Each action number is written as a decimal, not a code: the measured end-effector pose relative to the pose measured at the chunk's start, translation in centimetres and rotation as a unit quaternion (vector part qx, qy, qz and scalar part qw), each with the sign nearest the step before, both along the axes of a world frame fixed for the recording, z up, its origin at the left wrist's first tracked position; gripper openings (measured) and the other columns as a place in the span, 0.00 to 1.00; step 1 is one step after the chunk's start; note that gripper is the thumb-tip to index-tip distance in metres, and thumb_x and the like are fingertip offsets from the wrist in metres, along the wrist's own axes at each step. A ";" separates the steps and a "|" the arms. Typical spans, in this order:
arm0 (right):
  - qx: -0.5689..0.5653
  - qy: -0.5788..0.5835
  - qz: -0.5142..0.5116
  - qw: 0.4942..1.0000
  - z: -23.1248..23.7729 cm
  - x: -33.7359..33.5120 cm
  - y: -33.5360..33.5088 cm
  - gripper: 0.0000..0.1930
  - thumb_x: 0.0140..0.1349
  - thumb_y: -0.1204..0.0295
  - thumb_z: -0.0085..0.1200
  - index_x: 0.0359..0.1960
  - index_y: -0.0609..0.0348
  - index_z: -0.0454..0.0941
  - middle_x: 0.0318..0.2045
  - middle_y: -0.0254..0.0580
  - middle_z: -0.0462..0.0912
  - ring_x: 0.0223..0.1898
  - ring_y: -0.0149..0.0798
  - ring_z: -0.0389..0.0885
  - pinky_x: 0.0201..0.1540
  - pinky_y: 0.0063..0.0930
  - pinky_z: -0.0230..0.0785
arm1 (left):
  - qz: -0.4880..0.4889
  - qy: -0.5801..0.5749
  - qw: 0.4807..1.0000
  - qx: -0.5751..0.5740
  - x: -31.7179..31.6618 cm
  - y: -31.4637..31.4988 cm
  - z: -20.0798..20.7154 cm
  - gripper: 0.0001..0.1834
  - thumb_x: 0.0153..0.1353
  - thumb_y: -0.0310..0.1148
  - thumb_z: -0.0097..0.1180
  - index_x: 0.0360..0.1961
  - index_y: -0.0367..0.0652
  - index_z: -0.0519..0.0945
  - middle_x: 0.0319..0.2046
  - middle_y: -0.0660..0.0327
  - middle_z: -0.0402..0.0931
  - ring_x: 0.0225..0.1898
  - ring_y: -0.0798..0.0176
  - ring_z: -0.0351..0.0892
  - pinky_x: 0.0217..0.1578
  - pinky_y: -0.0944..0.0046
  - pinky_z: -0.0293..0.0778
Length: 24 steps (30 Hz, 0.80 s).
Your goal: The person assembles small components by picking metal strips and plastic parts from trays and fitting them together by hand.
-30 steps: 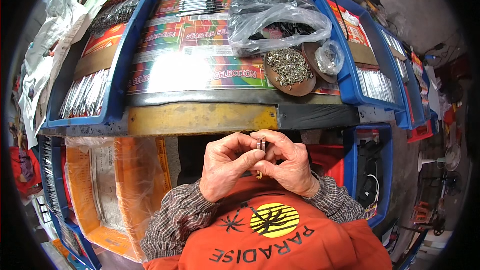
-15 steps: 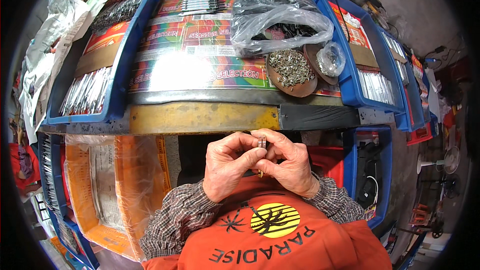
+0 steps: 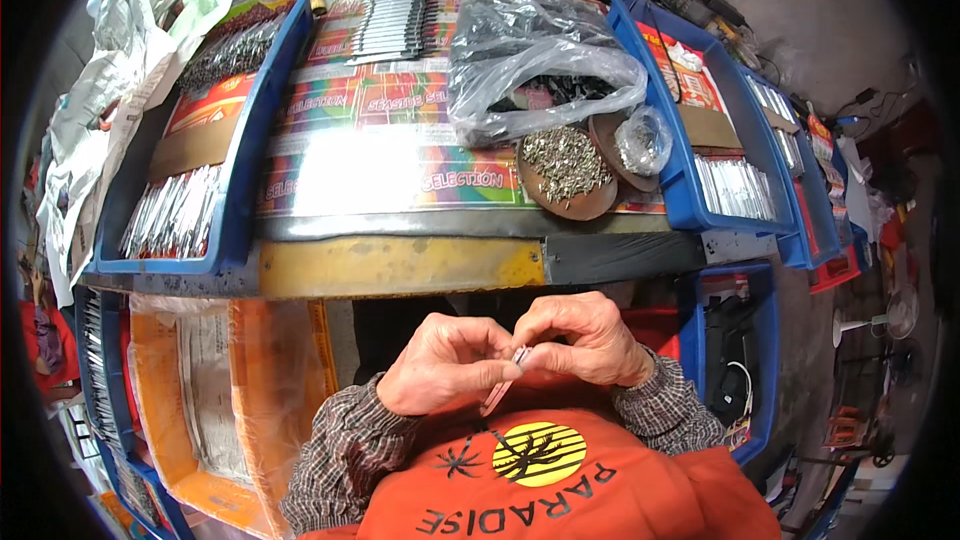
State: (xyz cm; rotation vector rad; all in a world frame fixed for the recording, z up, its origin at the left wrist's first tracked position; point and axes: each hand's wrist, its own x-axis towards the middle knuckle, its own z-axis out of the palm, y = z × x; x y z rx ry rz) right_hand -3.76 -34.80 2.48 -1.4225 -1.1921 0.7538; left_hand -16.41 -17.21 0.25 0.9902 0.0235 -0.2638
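Close in front of my apron, my left hand (image 3: 440, 365) pinches a slim metal piece (image 3: 495, 396) between thumb and fingers. It hangs tilted below the fingertips, and its exact kind is hard to make out. Thumb and forefinger of my right hand (image 3: 582, 340) close on its upper end, meeting the left fingertips. Much of the piece is covered by the fingers. Beyond the bench edge lies a shallow round dish (image 3: 575, 208) heaped with small metal parts (image 3: 565, 162).
A bench edge (image 3: 400, 265) runs just beyond my hands. Blue trays of slim metal pieces stand left (image 3: 232, 190) and right (image 3: 680, 195). On the bench are a clear plastic bag (image 3: 490, 60) and a row of slender pieces (image 3: 395, 20). An orange crate (image 3: 275, 390) sits lower left.
Both hands have come lower, nearer my apron, and the metal piece now tilts with its lower part showing. The right fingers have shifted on its upper end. The view has shifted slightly.
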 end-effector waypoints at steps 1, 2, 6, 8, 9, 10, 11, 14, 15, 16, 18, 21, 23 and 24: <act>0.023 0.001 -0.003 1.000 0.0 -0.1 0.2 0.05 0.60 0.78 0.59 0.37 0.66 0.79 0.33 0.38 0.81 0.30 0.28 0.80 0.32 0.20 0.72 | 0.015 -0.006 1.000 0.011 0.0 -0.1 0.0 0.03 0.61 0.22 0.58 0.34 0.32 0.79 0.23 0.63 0.77 0.23 0.74 0.75 0.23 0.72 0.72; 0.025 -0.004 -0.004 1.000 0.1 -0.1 0.1 0.05 0.60 0.78 0.59 0.37 0.66 0.79 0.33 0.38 0.81 0.30 0.28 0.80 0.32 0.20 0.72 | 0.030 -0.011 0.999 0.022 0.0 -0.2 0.0 0.04 0.61 0.23 0.59 0.35 0.32 0.80 0.24 0.64 0.77 0.23 0.74 0.75 0.23 0.72 0.72; 0.040 0.145 -0.067 0.986 -0.6 -0.5 0.0 0.05 0.62 0.79 0.57 0.38 0.68 0.78 0.32 0.38 0.80 0.22 0.24 0.77 0.24 0.16 0.70 | 0.137 -0.043 0.959 0.243 0.6 -0.9 1.3 0.05 0.59 0.23 0.61 0.36 0.33 0.81 0.28 0.63 0.80 0.29 0.73 0.77 0.29 0.72 0.73; 0.072 0.119 -0.148 0.979 -0.7 -0.4 0.2 0.05 0.60 0.81 0.59 0.36 0.70 0.78 0.29 0.41 0.80 0.23 0.27 0.79 0.23 0.18 0.72 | 0.232 -0.155 0.882 0.381 1.2 -1.8 1.1 0.05 0.59 0.23 0.61 0.36 0.34 0.81 0.29 0.61 0.80 0.29 0.73 0.77 0.30 0.72 0.74; 0.072 0.100 -0.159 0.980 -0.8 -0.3 0.3 0.06 0.60 0.81 0.59 0.37 0.70 0.77 0.30 0.41 0.80 0.23 0.27 0.79 0.23 0.18 0.73 | 0.259 -0.171 0.865 0.394 1.3 -2.1 1.0 0.07 0.57 0.23 0.63 0.37 0.35 0.81 0.28 0.60 0.79 0.28 0.71 0.78 0.30 0.71 0.74; 0.076 0.097 -0.157 0.980 -0.9 -0.3 0.5 0.06 0.60 0.81 0.59 0.37 0.70 0.77 0.30 0.41 0.80 0.23 0.27 0.79 0.23 0.18 0.73 | 0.260 -0.175 0.863 0.396 1.4 -2.2 1.1 0.07 0.57 0.23 0.63 0.37 0.35 0.81 0.28 0.60 0.79 0.28 0.71 0.78 0.30 0.71 0.74; 0.071 0.106 -0.161 0.979 -0.9 -0.3 0.5 0.06 0.61 0.81 0.58 0.38 0.69 0.76 0.32 0.39 0.79 0.24 0.25 0.78 0.25 0.17 0.72 | 0.272 -0.182 0.852 0.409 1.6 -2.3 1.2 0.08 0.56 0.23 0.64 0.37 0.35 0.81 0.27 0.60 0.78 0.28 0.70 0.78 0.30 0.71 0.74; 0.062 0.127 -0.168 0.976 -1.0 -0.4 0.7 0.07 0.62 0.80 0.56 0.41 0.68 0.75 0.33 0.36 0.79 0.25 0.24 0.78 0.27 0.16 0.72 | 0.296 -0.186 0.839 0.417 2.0 -2.6 1.2 0.10 0.52 0.21 0.65 0.36 0.37 0.80 0.25 0.59 0.76 0.26 0.68 0.78 0.28 0.71 0.73; 0.057 0.144 -0.170 0.973 -1.0 -0.3 0.7 0.07 0.62 0.81 0.56 0.41 0.68 0.75 0.33 0.35 0.79 0.26 0.23 0.77 0.28 0.15 0.72 | 0.304 -0.195 0.824 0.437 2.2 -2.6 1.2 0.10 0.52 0.21 0.65 0.36 0.37 0.80 0.25 0.60 0.76 0.25 0.67 0.77 0.27 0.70 0.72; 0.058 0.141 -0.172 0.973 -1.0 -0.1 0.8 0.07 0.62 0.81 0.56 0.41 0.68 0.75 0.33 0.35 0.79 0.26 0.23 0.77 0.28 0.15 0.72 | 0.311 -0.204 0.808 0.457 2.3 -2.5 1.2 0.09 0.51 0.20 0.64 0.35 0.37 0.80 0.24 0.60 0.76 0.24 0.67 0.77 0.25 0.69 0.71; 0.043 0.160 -0.163 0.973 -0.6 0.1 1.0 0.06 0.62 0.80 0.57 0.40 0.67 0.76 0.32 0.34 0.78 0.26 0.24 0.77 0.28 0.15 0.71 | 0.313 -0.209 0.804 0.461 2.4 -2.3 1.3 0.09 0.51 0.20 0.64 0.34 0.38 0.80 0.24 0.60 0.75 0.23 0.66 0.76 0.24 0.69 0.70; -0.029 0.036 -0.106 0.993 1.3 2.0 1.4 0.06 0.60 0.79 0.58 0.38 0.66 0.77 0.29 0.33 0.78 0.26 0.24 0.77 0.27 0.17 0.71 | 0.306 -0.209 0.797 0.476 2.2 -1.7 1.2 0.09 0.50 0.20 0.64 0.33 0.39 0.80 0.23 0.59 0.75 0.22 0.64 0.75 0.23 0.67 0.69; -0.014 -0.114 -0.132 0.985 2.6 4.1 1.8 0.04 0.57 0.80 0.60 0.33 0.67 0.79 0.27 0.37 0.78 0.24 0.26 0.77 0.27 0.19 0.70 | 0.297 -0.207 0.796 0.485 2.2 -1.3 0.9 0.09 0.49 0.20 0.65 0.33 0.39 0.80 0.23 0.59 0.75 0.22 0.63 0.75 0.23 0.67 0.69; 0.005 -0.185 -0.153 0.971 3.3 5.1 2.1 0.04 0.57 0.78 0.60 0.32 0.66 0.79 0.26 0.37 0.78 0.24 0.26 0.77 0.27 0.20 0.69 | 0.298 -0.212 0.788 0.496 2.2 -1.1 0.8 0.09 0.49 0.20 0.64 0.33 0.39 0.80 0.23 0.58 0.75 0.22 0.61 0.75 0.23 0.66 0.69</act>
